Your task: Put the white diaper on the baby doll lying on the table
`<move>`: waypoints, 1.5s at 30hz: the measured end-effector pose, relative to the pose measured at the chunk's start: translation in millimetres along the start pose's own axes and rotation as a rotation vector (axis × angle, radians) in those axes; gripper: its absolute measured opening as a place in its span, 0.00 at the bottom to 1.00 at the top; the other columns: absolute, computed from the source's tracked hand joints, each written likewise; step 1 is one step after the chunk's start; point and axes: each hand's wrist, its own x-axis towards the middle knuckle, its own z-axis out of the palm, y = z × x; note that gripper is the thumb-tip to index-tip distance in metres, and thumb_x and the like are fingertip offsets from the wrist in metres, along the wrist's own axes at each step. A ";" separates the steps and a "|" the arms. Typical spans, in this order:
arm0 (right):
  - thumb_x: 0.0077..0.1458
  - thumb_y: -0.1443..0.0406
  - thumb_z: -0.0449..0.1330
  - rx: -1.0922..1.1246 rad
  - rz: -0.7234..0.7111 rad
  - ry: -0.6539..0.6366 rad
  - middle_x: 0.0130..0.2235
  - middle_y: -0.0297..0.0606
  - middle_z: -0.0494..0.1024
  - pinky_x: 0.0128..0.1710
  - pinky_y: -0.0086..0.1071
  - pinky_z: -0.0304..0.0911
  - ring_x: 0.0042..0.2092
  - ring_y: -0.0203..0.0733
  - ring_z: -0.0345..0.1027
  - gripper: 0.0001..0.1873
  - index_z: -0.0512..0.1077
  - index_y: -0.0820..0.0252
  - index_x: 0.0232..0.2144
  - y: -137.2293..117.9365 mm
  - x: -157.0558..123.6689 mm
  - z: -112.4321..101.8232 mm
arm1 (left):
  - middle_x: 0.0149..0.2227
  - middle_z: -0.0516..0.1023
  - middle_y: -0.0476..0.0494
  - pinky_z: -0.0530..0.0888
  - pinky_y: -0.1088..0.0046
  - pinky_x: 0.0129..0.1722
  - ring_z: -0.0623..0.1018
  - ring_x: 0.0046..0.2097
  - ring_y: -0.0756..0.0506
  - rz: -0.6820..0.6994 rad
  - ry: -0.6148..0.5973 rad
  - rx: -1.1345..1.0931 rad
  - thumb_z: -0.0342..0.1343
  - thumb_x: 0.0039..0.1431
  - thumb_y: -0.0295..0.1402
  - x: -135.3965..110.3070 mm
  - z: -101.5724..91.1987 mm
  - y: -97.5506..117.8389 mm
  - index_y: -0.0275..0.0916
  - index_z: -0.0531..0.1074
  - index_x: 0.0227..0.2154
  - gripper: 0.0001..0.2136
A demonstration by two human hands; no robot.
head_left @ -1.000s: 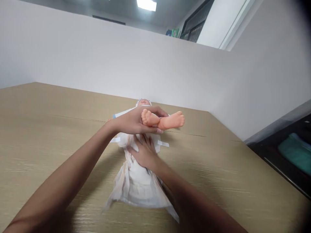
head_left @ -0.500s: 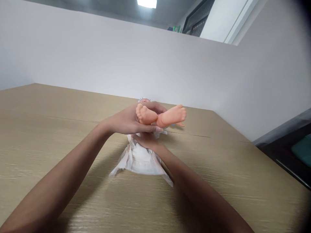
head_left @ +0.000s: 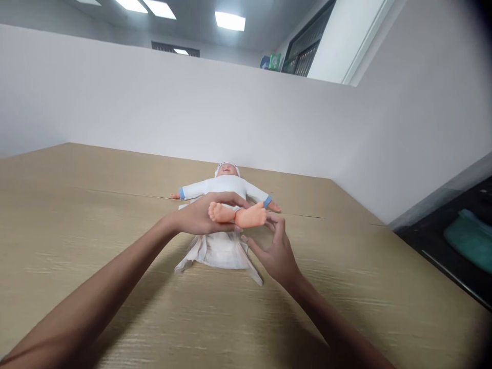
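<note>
A baby doll lies on its back on the wooden table, dressed in a white top with blue cuffs and a patterned cap. My left hand is wrapped round both of its ankles, holding the bare feet up toward me. Beneath the raised legs a white diaper is spread open, its near end flaring out at both corners. My right hand is at the right of the feet, fingers curved and apart, close to the diaper's right edge. Nothing shows between those fingers.
The wide wooden tabletop has a thin seam across it and ends at a white wall. On the right, beyond the table edge, is a black object with a teal item on it.
My right hand has come out from under the doll's legs to their right side. The held feet sit lower and further left in view, and the doll's torso and arms now show.
</note>
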 end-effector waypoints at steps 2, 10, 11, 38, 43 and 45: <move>0.59 0.60 0.73 0.058 -0.031 -0.062 0.69 0.46 0.72 0.67 0.53 0.69 0.68 0.54 0.70 0.39 0.60 0.47 0.66 -9.9 5.2 1.7 | 0.57 0.83 0.42 0.79 0.63 0.55 0.82 0.56 0.40 0.015 -0.011 -0.005 0.70 0.63 0.35 -5.7 9.4 -2.9 0.44 0.78 0.56 0.20; 0.62 0.70 0.57 -0.120 -0.289 -0.356 0.63 0.41 0.80 0.72 0.53 0.61 0.67 0.54 0.72 0.30 0.73 0.50 0.64 -27.8 22.2 -18.4 | 0.57 0.83 0.41 0.76 0.56 0.58 0.80 0.58 0.36 0.008 -0.033 0.312 0.68 0.65 0.42 -43.3 4.0 -1.0 0.47 0.77 0.58 0.21; 0.61 0.71 0.56 -0.156 -0.333 -0.377 0.63 0.40 0.81 0.73 0.53 0.59 0.67 0.53 0.72 0.29 0.75 0.50 0.63 -24.2 21.8 -24.2 | 0.56 0.83 0.41 0.76 0.55 0.58 0.80 0.58 0.35 0.000 -0.050 0.376 0.67 0.65 0.42 -51.9 -0.8 -3.5 0.47 0.78 0.57 0.19; 0.64 0.49 0.70 -0.402 -0.298 -0.575 0.70 0.52 0.73 0.72 0.63 0.62 0.74 0.64 0.62 0.35 0.73 0.54 0.67 -13.5 -24.7 -24.9 | 0.62 0.77 0.39 0.68 0.49 0.70 0.65 0.71 0.30 -0.243 -0.054 0.267 0.63 0.69 0.45 -119.0 25.2 -32.9 0.48 0.72 0.64 0.23; 0.73 0.66 0.57 -0.499 -0.280 -0.439 0.68 0.50 0.76 0.71 0.58 0.67 0.73 0.57 0.65 0.22 0.74 0.56 0.65 -14.2 -51.4 -2.0 | 0.60 0.75 0.39 0.69 0.53 0.65 0.68 0.65 0.33 -0.220 0.085 0.367 0.64 0.63 0.31 -119.8 51.1 -39.2 0.44 0.73 0.54 0.17; 0.72 0.71 0.53 -0.508 -0.280 -0.419 0.67 0.49 0.77 0.70 0.58 0.68 0.72 0.56 0.66 0.23 0.75 0.56 0.64 -16.0 -55.8 -0.8 | 0.57 0.76 0.40 0.70 0.55 0.63 0.69 0.62 0.34 -0.223 0.099 0.371 0.61 0.61 0.25 -123.0 54.8 -37.5 0.44 0.73 0.51 0.16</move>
